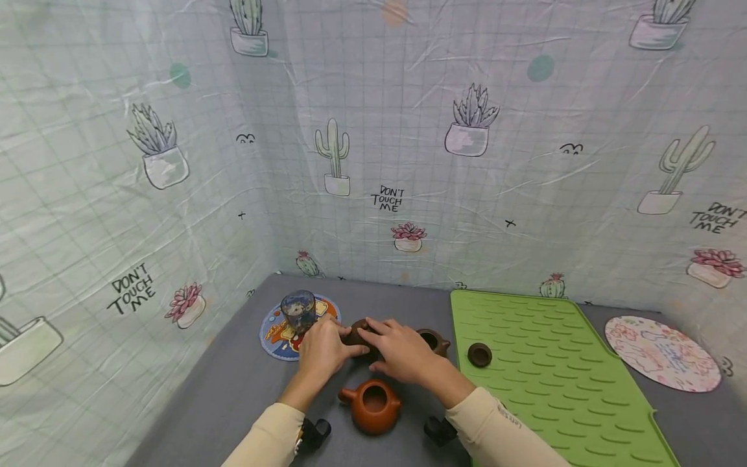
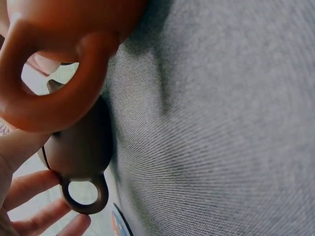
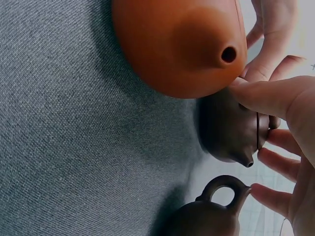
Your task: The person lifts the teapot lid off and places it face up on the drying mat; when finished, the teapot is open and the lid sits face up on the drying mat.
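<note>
Dark brown teapot is gripped from both sides on the grey bench: left hand curled on its left, right hand on its right. Orange teapot is seen just in front, lidless brown teapot just right.

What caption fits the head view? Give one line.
Both hands, left hand and right hand, hold a dark brown teapot behind an orange teapot.

Makeshift booth: cactus-print sheeting walls

Green mat, glass cup on coaster.
</note>
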Action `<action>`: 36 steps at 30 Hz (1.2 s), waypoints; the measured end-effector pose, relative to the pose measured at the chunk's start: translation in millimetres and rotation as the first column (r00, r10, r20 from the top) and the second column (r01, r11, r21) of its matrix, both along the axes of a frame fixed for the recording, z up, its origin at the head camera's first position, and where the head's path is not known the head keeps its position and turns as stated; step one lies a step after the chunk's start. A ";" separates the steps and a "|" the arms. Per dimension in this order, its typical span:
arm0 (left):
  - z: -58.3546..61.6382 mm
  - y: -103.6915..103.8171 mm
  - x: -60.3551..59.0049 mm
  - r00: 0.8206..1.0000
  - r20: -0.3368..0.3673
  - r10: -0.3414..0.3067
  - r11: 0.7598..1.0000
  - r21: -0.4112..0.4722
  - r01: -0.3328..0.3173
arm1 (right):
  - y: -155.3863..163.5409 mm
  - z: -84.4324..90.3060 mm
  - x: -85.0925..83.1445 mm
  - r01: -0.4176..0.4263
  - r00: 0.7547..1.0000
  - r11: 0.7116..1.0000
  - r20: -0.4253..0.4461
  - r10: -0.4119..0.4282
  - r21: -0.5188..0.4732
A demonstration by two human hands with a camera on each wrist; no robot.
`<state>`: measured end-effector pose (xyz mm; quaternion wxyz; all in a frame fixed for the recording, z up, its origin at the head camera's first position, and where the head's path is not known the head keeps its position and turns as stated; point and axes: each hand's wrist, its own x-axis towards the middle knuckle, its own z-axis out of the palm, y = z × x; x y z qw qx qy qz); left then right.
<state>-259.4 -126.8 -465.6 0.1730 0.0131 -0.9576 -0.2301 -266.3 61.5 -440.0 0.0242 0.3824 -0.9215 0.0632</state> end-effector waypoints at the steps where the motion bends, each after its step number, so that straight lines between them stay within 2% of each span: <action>1: -0.1 0.2 0.1 1.000 0.001 -0.001 1.000 -0.001 0.001 | 0.5 -1.3 0.0 -0.002 1.000 1.000 -0.005 0.002 0.000; 11: -0.8 -1.3 1.9 1.000 -0.009 -0.007 1.000 -0.007 0.007 | -1.3 -3.3 2.6 0.005 0.999 1.000 -0.032 -0.005 0.013; 26: 0.8 0.2 -0.2 1.000 -0.005 -0.014 1.000 -0.004 0.014 | 0.6 3.5 -2.1 0.032 0.999 0.999 0.029 -0.031 -0.018; 36: -1.4 -2.3 -0.1 1.000 -0.002 -0.003 1.000 0.014 0.003 | -1.6 7.6 -5.2 -0.002 1.000 0.987 0.022 0.006 -0.163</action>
